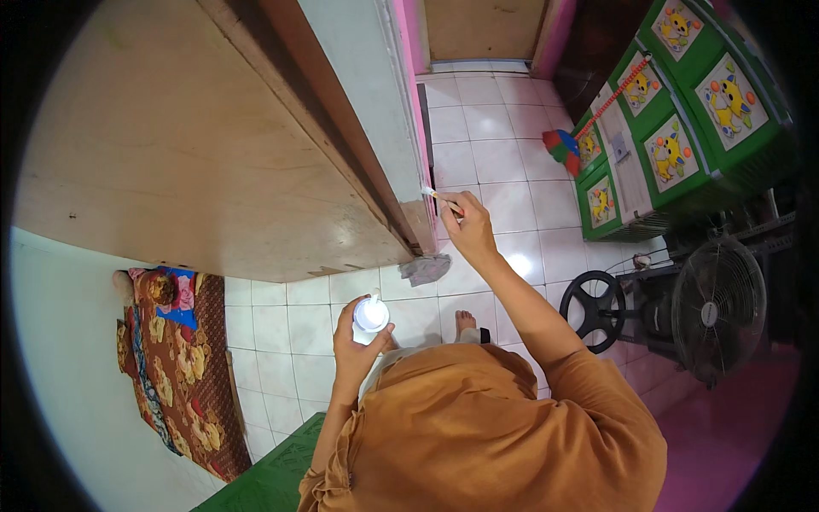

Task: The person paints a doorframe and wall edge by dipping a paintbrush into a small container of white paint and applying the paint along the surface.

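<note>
My right hand is closed around the handle of a small paintbrush. The brush's white-tipped bristles meet the edge of a wall end beside the door frame. Above that spot the wall end is pale grey-white; its lowest part looks brownish grey. My left hand grips a small round white cup with white paint inside, held low in front of my body. A crumpled grey cloth lies on the floor at the foot of the wall end.
A wooden door stands at the left. A mattress with a brown floral cover lies beyond it. At the right are a green drawer cabinet with a red-handled duster, a standing fan and a black steering wheel. White tiles cover the floor.
</note>
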Action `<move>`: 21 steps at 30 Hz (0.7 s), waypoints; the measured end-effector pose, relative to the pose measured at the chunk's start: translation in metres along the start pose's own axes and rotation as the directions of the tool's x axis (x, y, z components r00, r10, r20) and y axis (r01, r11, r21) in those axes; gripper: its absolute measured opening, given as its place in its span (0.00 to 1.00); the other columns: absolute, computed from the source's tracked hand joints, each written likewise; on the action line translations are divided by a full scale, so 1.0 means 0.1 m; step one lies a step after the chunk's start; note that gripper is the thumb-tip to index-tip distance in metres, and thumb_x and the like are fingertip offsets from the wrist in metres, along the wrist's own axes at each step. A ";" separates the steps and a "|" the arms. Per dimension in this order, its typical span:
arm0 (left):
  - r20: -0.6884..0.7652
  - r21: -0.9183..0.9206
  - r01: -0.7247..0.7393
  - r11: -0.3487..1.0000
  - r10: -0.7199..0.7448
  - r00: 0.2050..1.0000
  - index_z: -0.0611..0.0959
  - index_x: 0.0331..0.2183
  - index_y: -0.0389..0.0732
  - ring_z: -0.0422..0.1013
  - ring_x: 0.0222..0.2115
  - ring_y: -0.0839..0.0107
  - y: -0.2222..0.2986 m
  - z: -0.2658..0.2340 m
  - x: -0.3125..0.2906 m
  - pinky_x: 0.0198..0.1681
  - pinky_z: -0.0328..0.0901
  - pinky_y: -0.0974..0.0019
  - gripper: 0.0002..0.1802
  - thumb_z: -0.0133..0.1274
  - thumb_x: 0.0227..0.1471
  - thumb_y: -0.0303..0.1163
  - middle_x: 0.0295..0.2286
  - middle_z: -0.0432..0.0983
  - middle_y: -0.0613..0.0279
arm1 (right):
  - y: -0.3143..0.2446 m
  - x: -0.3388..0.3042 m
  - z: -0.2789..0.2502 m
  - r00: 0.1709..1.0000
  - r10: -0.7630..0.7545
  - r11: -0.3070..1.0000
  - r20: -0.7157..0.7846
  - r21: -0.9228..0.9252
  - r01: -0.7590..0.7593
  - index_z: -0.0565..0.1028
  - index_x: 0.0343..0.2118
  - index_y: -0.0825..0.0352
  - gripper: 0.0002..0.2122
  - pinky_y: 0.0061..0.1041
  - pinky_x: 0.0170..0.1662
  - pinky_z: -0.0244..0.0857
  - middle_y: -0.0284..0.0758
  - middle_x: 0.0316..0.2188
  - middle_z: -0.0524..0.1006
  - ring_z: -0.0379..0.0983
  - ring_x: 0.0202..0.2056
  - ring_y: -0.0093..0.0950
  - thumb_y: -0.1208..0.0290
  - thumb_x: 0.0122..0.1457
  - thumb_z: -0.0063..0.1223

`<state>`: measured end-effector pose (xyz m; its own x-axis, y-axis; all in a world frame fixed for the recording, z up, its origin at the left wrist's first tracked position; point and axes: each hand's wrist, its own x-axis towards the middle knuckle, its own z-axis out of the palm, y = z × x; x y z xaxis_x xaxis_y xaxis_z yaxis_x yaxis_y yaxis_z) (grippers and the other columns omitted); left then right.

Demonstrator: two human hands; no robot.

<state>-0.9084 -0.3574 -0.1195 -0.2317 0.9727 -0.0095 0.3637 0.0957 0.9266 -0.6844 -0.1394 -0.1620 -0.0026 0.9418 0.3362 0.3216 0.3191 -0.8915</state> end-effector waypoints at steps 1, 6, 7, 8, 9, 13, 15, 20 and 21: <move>-0.022 -0.003 -0.006 1.000 0.006 1.000 0.77 0.57 0.34 0.75 0.51 0.66 0.02 0.08 0.01 0.57 0.68 0.62 0.35 0.73 0.48 0.26 0.50 0.78 0.55 | 0.02 0.03 -0.06 1.000 -0.016 1.000 0.002 0.007 0.016 0.83 0.45 0.66 0.08 0.31 0.34 0.71 0.41 0.33 0.78 0.76 0.31 0.35 0.71 0.66 0.60; -0.052 0.004 -0.006 1.000 0.006 0.999 0.78 0.56 0.35 0.77 0.50 0.64 0.11 0.34 0.04 0.56 0.70 0.62 0.35 0.74 0.47 0.28 0.50 0.79 0.54 | -0.02 0.19 -0.30 0.998 -0.061 0.996 -0.011 0.069 0.061 0.83 0.46 0.68 0.08 0.26 0.37 0.71 0.37 0.33 0.78 0.74 0.31 0.27 0.76 0.66 0.59; -0.052 0.007 -0.002 1.000 0.003 0.999 0.78 0.56 0.35 0.77 0.50 0.63 0.12 0.39 0.05 0.56 0.70 0.62 0.35 0.74 0.47 0.28 0.50 0.79 0.53 | -0.05 0.21 -0.36 0.995 -0.093 0.992 -0.031 0.087 0.095 0.83 0.45 0.68 0.08 0.26 0.37 0.72 0.38 0.34 0.79 0.75 0.31 0.27 0.76 0.66 0.59; -0.051 0.009 0.000 1.000 0.000 0.999 0.78 0.56 0.35 0.77 0.50 0.63 0.14 0.43 0.06 0.56 0.70 0.62 0.35 0.74 0.47 0.29 0.50 0.79 0.53 | -0.08 0.23 -0.42 0.991 -0.125 0.986 -0.052 0.104 0.130 0.83 0.45 0.68 0.08 0.26 0.38 0.72 0.38 0.34 0.79 0.75 0.31 0.28 0.76 0.66 0.59; -0.054 0.011 0.002 1.000 -0.002 0.999 0.78 0.56 0.35 0.77 0.50 0.63 0.17 0.47 0.07 0.56 0.70 0.62 0.35 0.74 0.47 0.29 0.50 0.79 0.53 | -0.09 0.22 -0.49 0.991 -0.125 0.986 -0.050 0.107 0.129 0.83 0.45 0.68 0.08 0.26 0.38 0.72 0.38 0.34 0.79 0.75 0.31 0.28 0.76 0.66 0.59; -0.048 0.038 -0.005 0.999 0.007 0.999 0.77 0.57 0.33 0.75 0.51 0.66 0.25 0.63 0.11 0.57 0.68 0.63 0.36 0.73 0.49 0.27 0.50 0.78 0.55 | 0.10 0.08 -0.66 0.998 -0.060 0.997 -0.014 0.043 0.061 0.83 0.45 0.68 0.07 0.26 0.37 0.72 0.38 0.33 0.78 0.75 0.31 0.28 0.75 0.66 0.60; -0.066 0.028 -0.010 1.000 0.012 0.998 0.78 0.56 0.34 0.77 0.51 0.63 0.28 0.71 0.14 0.56 0.70 0.61 0.36 0.74 0.47 0.29 0.51 0.79 0.53 | 0.29 0.08 -0.65 0.999 0.019 0.999 0.028 0.037 -0.020 0.83 0.45 0.68 0.07 0.26 0.37 0.71 0.38 0.32 0.78 0.75 0.31 0.28 0.75 0.66 0.60; -0.063 0.046 -0.002 0.999 0.005 0.998 0.78 0.56 0.34 0.76 0.51 0.62 0.40 0.87 0.18 0.56 0.70 0.61 0.36 0.75 0.48 0.29 0.52 0.79 0.51 | 0.31 0.33 -0.64 0.998 -0.069 0.997 0.007 0.045 0.068 0.82 0.45 0.69 0.07 0.26 0.37 0.70 0.39 0.33 0.78 0.75 0.32 0.30 0.75 0.66 0.59; -0.067 0.049 0.000 0.999 0.003 0.998 0.78 0.56 0.34 0.76 0.51 0.62 0.41 0.89 0.18 0.56 0.70 0.61 0.36 0.75 0.48 0.29 0.52 0.79 0.51 | 0.26 0.36 -0.67 0.998 -0.069 0.996 0.010 0.049 0.069 0.82 0.45 0.69 0.07 0.26 0.37 0.70 0.39 0.33 0.78 0.75 0.32 0.30 0.75 0.66 0.59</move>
<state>-0.8175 -0.3172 -0.1154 -0.2901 0.9568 0.0185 0.4074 0.1060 0.9071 -0.6127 -0.1047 -0.1527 -0.0344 0.9185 0.3939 0.2737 0.3877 -0.8802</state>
